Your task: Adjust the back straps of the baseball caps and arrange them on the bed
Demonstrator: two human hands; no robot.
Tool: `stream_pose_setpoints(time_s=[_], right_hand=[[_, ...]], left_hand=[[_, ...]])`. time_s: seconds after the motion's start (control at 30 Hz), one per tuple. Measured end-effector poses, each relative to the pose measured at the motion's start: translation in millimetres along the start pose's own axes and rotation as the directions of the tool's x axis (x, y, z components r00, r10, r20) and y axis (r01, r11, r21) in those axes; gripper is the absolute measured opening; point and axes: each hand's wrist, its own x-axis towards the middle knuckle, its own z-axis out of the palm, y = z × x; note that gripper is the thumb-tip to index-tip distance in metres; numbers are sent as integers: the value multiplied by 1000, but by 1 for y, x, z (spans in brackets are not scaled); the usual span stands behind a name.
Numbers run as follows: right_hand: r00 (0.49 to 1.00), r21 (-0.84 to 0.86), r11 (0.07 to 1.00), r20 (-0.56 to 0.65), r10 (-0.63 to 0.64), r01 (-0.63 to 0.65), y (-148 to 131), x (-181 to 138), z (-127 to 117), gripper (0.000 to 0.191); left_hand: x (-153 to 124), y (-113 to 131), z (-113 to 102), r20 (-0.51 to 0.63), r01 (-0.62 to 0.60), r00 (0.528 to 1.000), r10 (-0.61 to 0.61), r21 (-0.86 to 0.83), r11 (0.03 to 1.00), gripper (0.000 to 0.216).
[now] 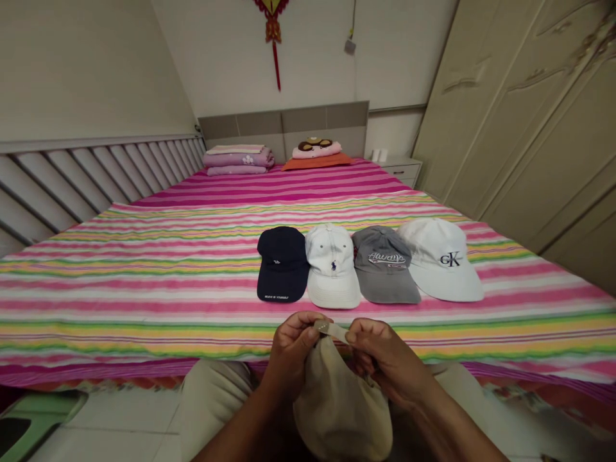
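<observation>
A beige cap (344,404) hangs between my two hands, its crown toward me and its back strap (332,330) uppermost. My left hand (296,350) pinches the strap's left end, where small pale marks show. The other end is gripped by my right hand (380,353), thumb against the fingers. Beyond my hands, caps lie side by side on the bed: a navy cap (282,260), a white cap with a small dark rider logo (332,263), a grey cap with script lettering (385,260), and a white cap with CK-style letters (440,253). Their brims point toward me.
The bed (144,276) has a striped cover. Folded purple bedding (238,160) and a pink pillow on an orange one (317,162) lie by the headboard (283,125). A slatted rail (96,170) runs left; a wardrobe (524,115) stands right. At lower left is a green stool (45,417).
</observation>
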Motion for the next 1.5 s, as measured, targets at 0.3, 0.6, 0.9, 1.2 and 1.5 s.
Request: stream_pose_setpoints(time_s=[0.3, 0.6, 0.9, 1.2, 1.5], right_hand=[[998, -247, 969, -58, -34, 19, -3, -2, 1, 27], [1000, -216, 977, 12, 2, 1, -2, -1, 0, 28], [999, -81, 997, -51, 5, -10, 2, -5, 6, 28], [998, -62, 998, 52, 35, -32, 1, -3, 0, 29], [993, -97, 995, 114, 44, -33, 1, -6, -3, 23]], left_hand=[[-2, -2, 2, -47, -24, 999, 26, 50, 998, 21], [-3, -3, 3, -44, -37, 998, 41, 82, 996, 22], [-5, -9, 1, 38, -43, 999, 38, 131, 990, 19], [-5, -10, 1, 164, -160, 977, 136, 141, 977, 23], [-2, -14, -5, 197, -136, 975, 107, 142, 980, 20]])
